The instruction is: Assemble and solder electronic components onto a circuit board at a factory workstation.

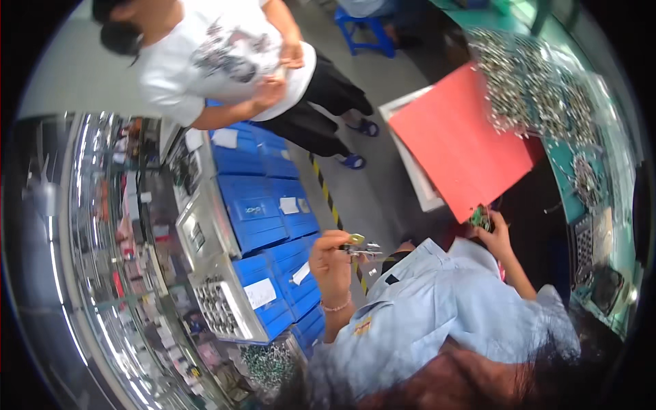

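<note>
My left hand (331, 265), with a beaded bracelet at the wrist, is raised in front of the light blue shirt. Its fingers are closed on a small metal part (362, 247) that has silvery prongs and a yellowish tab; its exact kind is too small to tell. Farther right, my right hand (497, 237) grips a small green circuit board (481, 219) with its fingers. That board is beside the lower corner of a large red sheet (465, 137), which lies over a white tray or box (428, 195). Whether the board touches the sheet I cannot tell.
On the green bench (562, 167) at right lie heaps of small metal parts (540, 85). Blue lidded bins (254, 208) stand at left beside trays of parts (217, 304) and glass shelving (130, 260). A person (232, 61) in a white shirt stands ahead, near a blue stool (365, 34).
</note>
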The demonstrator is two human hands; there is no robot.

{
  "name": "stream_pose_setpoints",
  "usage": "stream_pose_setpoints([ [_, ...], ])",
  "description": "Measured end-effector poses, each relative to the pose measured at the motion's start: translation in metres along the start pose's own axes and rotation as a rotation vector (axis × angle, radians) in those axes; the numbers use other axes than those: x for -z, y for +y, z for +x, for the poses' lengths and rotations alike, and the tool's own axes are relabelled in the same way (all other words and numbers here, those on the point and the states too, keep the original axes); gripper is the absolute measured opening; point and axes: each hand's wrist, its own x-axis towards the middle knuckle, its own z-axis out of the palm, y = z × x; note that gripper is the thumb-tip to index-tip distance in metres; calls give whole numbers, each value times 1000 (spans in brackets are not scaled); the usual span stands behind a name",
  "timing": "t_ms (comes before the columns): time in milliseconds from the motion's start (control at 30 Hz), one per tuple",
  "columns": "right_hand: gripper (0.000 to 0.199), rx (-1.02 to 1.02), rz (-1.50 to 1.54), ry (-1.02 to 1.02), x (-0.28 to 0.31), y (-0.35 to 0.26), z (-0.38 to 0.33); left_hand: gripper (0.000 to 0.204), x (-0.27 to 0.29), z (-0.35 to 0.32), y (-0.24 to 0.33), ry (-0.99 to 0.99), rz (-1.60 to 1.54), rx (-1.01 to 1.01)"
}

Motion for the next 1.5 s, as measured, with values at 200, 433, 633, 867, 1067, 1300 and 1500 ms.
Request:
stream_pose_setpoints([
  [200, 52, 174, -52, -176, -73, -123, 7, 12, 70, 27, 29, 94, -32, 151],
  [433, 52, 151, -167, -477, -150, -152, 88, 14, 129, 84, 41, 138, 20, 176],
  [633, 55, 330, -290, -903, -304, -228, 144, 15, 249, 100, 46, 385, -34, 169],
  [867, 56, 453, -298, -854, -558, -340, 234, 15, 400, 197, 64, 457, -67, 96],
  [1067, 52, 372, -179, -596, -617, -428, 306, 19, 466, 311, 76, 287, -252, 167],
  [1300, 50, -18, 119, -424, -556, -411, 350, 15, 461, 523, 40, -3, -396, 188],
  [1500, 47, -74, 118, -282, -559, -428, 384, 11, 436, 677, -8, -198, -479, 353],
])
